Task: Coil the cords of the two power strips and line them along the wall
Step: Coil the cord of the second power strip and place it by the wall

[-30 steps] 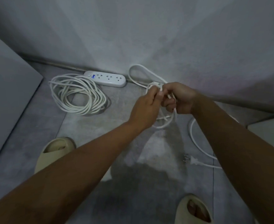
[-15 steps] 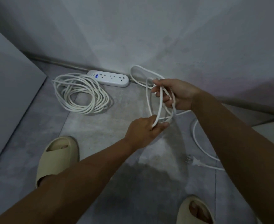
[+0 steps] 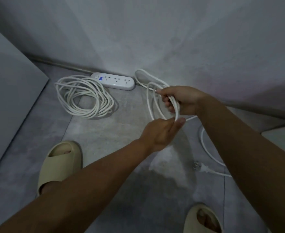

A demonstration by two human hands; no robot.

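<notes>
Power strip [image 3: 113, 81] upper centre, against wall [image 3: 155, 31]. Coiled cord [image 3: 84, 96] on floor [image 3: 104, 132], left of strip. Loose cord [image 3: 205, 148] right of centre; plug [image 3: 201, 168] lower right. Slippers [image 3: 61, 163] at bottom.

One power strip [image 3: 114, 81], two cords [image 3: 84, 96] [image 3: 157, 101], one plug [image 3: 201, 168], two slippers [image 3: 61, 163] [image 3: 204, 219], two hands [image 3: 162, 132] [image 3: 183, 100].

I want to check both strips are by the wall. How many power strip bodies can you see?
1. A white power strip lies against the wall, beside its coiled cord. A second strip body is not visible; it may be hidden behind the right hand and arm.
</notes>
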